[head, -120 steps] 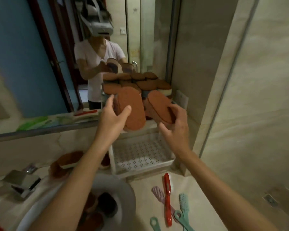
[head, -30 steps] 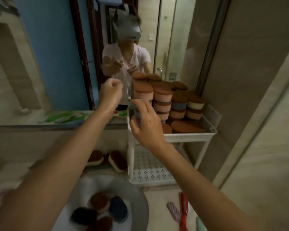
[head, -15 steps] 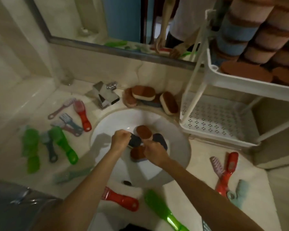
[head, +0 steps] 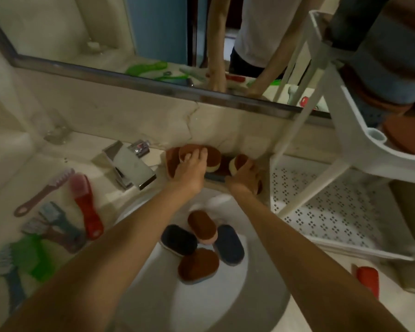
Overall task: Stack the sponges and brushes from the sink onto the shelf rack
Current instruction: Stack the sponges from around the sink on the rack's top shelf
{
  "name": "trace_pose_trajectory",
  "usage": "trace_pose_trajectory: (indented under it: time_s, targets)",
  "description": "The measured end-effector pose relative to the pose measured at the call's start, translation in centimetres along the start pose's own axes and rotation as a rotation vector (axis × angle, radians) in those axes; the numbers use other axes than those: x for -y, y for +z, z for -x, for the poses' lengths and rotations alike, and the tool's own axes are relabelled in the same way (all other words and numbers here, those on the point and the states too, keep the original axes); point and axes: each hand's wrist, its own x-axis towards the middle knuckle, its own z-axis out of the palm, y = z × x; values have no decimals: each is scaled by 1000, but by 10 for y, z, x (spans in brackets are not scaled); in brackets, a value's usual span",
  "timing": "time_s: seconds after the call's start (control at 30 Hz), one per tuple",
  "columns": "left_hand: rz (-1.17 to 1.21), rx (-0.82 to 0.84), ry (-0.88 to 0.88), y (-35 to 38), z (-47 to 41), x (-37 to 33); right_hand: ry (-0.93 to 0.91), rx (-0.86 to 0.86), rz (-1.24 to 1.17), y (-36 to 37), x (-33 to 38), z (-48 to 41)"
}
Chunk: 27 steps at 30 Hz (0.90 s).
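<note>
Item: L fingers (head: 198, 153), bent over the top edge of a brown sponge (head: 213, 155), thumb side low, so the left hand (head: 191, 172) grips it from above; the grip looks set for a straight lift. R fingers (head: 248, 165) wrap the end of a cream-sided sponge (head: 235, 162), and the right hand (head: 243, 179) closes on it from the near side. Both sponges sit in a small cluster on the back ledge, against the wall under the mirror (head: 153, 32), betw. faucet (head: 130, 168) and rack leg; a blue one (head: 215, 177) lies flat beneath them. One per hand is prob. meant to halve the trips. Sink (head: 201, 307): four loose sponges (head: 201, 226) in the bowl, touching, not yet collected. Shelf rack (head: 359, 149) stands just right of the sink; the top tier carries stacked sponges (head: 388, 75), and the perforated lower tier (head: 333, 212) is within easy reach. Brushes (head: 88, 207) lie scattered on the counter left of the faucet, with a red brush (head: 368, 281) near the rack foot. Judged status: sponges part done, brushes untouched.
</note>
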Motion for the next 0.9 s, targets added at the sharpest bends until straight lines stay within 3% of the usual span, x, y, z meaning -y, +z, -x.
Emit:
trace_pose_trajectory:
  time_s: [0.17, 0.43, 0.63, 0.9]
  targets:
    - [-185, 116, -55, 4, -43, -3, 76, 22, 16, 7, -10, -21]
    - [-190, 83, -70, -3, -53, -4, 77, -9, 1, 6, -14, -19]
    - [-98, -137, -72, -17, -28, -10, 9, -34, 43, -7, -1, 10]
    - [259, -362, -257, -70, 57, -23, -349, -111, -105, -60, 5, 96]
